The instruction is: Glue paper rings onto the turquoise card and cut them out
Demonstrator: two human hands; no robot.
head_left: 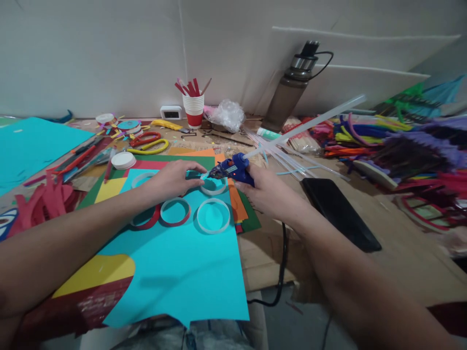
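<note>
In my right hand is a blue glue gun, its nozzle tilted down to the left. A long clear glue stick sticks out of its back. The nozzle is over the far rim of a white ring. My left hand holds that ring's left side, thumb and index finger on its rim. More rings lie close by on the turquoise sheet: a white ring in front and a red-and-white ring to the left. Others lie partly hidden behind my left forearm.
A black phone lies right, near loose glue sticks. Behind stand a paper cup and a dark bottle. Scissors and a yellow cutter are at back left. A black cord hangs over the front edge.
</note>
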